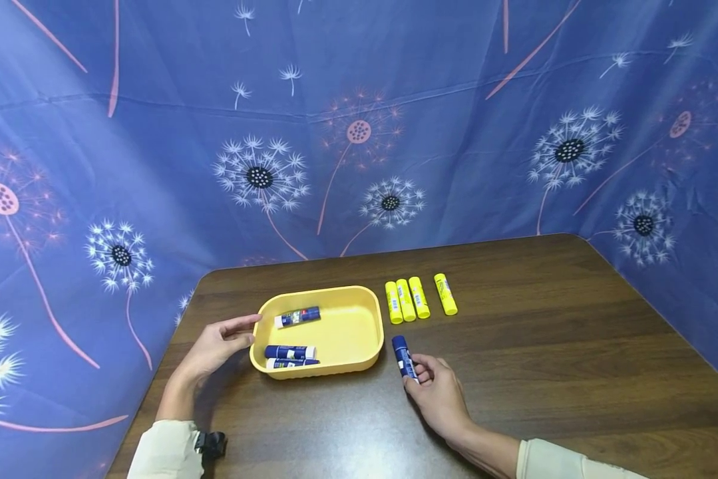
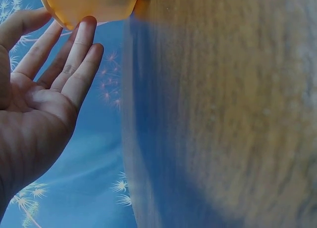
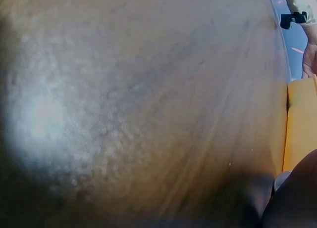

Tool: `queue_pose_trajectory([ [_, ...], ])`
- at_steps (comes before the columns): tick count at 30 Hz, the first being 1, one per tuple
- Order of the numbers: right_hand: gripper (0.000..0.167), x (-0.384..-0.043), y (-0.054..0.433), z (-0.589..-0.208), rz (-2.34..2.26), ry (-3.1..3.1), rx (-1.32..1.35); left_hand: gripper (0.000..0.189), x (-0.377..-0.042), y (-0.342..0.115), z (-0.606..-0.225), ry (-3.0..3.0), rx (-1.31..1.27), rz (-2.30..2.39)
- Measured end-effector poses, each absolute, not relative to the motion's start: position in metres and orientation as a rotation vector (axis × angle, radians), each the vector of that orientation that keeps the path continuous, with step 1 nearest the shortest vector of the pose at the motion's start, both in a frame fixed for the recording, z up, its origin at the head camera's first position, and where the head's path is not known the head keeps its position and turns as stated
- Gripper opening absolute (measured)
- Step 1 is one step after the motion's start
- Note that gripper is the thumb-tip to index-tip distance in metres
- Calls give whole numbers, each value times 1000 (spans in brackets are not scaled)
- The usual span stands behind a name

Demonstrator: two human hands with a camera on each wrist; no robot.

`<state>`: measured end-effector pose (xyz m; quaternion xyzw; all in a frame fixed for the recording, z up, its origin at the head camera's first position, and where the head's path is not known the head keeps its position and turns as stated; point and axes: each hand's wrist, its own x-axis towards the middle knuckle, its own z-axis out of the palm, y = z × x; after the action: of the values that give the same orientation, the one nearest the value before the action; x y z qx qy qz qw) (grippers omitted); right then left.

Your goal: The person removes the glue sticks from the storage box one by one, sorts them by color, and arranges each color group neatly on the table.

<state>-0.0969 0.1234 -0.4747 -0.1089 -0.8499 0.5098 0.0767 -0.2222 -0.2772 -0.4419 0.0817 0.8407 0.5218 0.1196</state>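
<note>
My right hand (image 1: 439, 392) grips a dark blue glue stick (image 1: 403, 352) between thumb and fingers, just right of the yellow tray (image 1: 353, 367). The stick's upper end points away from me. At the tray's left end, my left hand (image 1: 217, 346) touches the outer wall and rim with fairly straight fingers; the left wrist view shows these fingers (image 2: 81, 45) against the tray. Inside the tray lie three blue-and-white glue sticks: one (image 1: 297, 317) near the back left, and two (image 1: 289, 352) side by side near the front left.
Several yellow glue sticks (image 1: 418, 297) lie on the brown wooden table (image 1: 544, 332) behind and right of the tray, one (image 1: 446, 294) apart from the others. A blue dandelion-patterned cloth (image 1: 442, 120) hangs behind the table and along its sides.
</note>
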Motion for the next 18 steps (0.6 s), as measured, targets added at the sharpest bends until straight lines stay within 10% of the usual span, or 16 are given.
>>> queue_pose_trajectory([
  [18, 47, -109, 139, -457, 1910, -2490, -413, 51, -223, -278, -445, 2452, 269, 1559],
])
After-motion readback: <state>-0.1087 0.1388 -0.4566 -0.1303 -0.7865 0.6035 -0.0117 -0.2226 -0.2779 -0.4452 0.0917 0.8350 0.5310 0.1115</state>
